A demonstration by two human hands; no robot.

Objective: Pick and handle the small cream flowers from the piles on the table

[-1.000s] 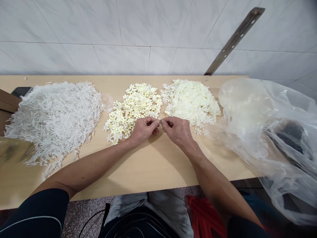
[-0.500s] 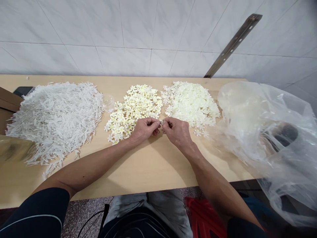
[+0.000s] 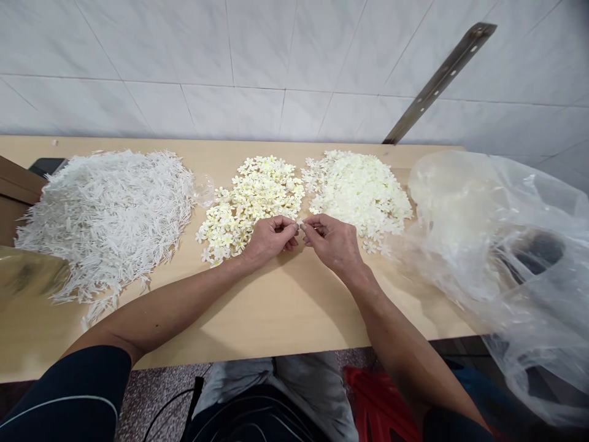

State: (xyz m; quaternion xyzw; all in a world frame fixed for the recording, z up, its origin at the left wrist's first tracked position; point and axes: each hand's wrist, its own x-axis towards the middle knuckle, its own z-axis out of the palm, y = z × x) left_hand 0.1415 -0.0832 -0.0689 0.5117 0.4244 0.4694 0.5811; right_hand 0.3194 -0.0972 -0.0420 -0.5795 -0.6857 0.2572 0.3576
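Observation:
My left hand [image 3: 270,238] and my right hand [image 3: 332,240] meet at the middle of the wooden table [image 3: 285,307], fingertips pinched together on a tiny white flower piece [image 3: 299,224] between them. Just behind my left hand lies a pile of small white flowers with yellow centres [image 3: 251,202]. Behind my right hand lies a pile of plain cream flower petals [image 3: 359,189]. A large heap of thin white plastic stems [image 3: 105,212] covers the left part of the table.
A big clear plastic bag [image 3: 501,245] with cream pieces inside sits at the table's right end. A tiled wall [image 3: 230,67] runs behind, with a perforated metal strip [image 3: 439,80] leaning on it. A brown box edge [image 3: 13,190] is at far left.
Both hands stay pinched together at the same spot; the fingers shift only slightly. The view has drifted a little.

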